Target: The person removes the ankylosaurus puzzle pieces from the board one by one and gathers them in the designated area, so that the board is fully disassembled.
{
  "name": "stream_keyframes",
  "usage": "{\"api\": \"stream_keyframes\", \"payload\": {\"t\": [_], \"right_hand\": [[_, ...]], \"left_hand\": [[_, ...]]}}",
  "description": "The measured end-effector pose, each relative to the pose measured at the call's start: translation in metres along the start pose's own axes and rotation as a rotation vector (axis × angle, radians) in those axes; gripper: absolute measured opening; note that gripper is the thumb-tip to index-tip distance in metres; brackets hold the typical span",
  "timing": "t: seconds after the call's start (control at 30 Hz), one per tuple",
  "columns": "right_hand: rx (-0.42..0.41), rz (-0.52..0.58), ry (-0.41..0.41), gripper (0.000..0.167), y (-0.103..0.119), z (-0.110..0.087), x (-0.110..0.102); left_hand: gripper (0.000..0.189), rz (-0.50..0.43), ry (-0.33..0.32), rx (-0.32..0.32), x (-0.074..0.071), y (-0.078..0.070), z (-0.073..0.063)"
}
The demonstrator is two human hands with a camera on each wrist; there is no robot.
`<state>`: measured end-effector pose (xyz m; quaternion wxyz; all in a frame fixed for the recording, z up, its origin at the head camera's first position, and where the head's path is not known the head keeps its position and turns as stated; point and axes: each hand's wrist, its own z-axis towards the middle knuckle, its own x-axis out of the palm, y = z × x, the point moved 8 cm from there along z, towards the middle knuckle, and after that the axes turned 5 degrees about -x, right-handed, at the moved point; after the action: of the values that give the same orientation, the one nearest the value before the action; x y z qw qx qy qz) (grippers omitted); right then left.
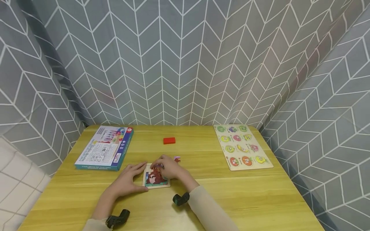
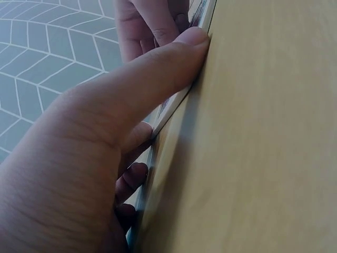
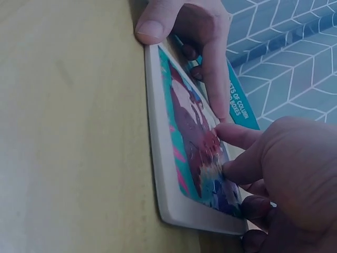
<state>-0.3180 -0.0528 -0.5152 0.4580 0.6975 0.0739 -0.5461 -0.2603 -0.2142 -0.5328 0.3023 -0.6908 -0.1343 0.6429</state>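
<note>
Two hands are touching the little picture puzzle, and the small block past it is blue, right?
Not quite: the small block past the little picture puzzle is red, as the head view shows. The left hand and right hand do touch the puzzle.

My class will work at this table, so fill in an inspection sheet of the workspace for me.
Surface: wood-grain table.
Job's things: small picture board with a pale rim, lying on the table; small purple-and-red piece just beyond the right hand.
Clutter: printed box at left, red block at far middle, fruit board at right.
Hands: left hand touches the picture board's left end with thumb and forefinger; right hand's fingertips touch its picture.
Cables: nothing seen.
Surroundings: grey patterned curtain.
</note>
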Motion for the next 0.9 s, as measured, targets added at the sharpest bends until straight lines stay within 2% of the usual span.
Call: {"api": "stream_keyframes", "payload": {"t": [0.17, 0.77, 0.9], "right_hand": [[0.014, 0.021, 0.009, 0.036, 0.000, 0.001, -0.001], [-0.037, 0.050, -0.051, 0.033, -0.009, -0.006, -0.002], [-0.050, 0.039, -0.030, 0.035, -0.011, -0.005, -0.002]], "left_hand": [[0.110, -0.007, 0.004, 0.000, 0.000, -0.001, 0.000], [0.111, 0.000, -0.002, -0.005, -0.001, 0.000, 0.000], [0.111, 0.005, 0.000, -0.009, 0.000, 0.000, 0.000]]}}
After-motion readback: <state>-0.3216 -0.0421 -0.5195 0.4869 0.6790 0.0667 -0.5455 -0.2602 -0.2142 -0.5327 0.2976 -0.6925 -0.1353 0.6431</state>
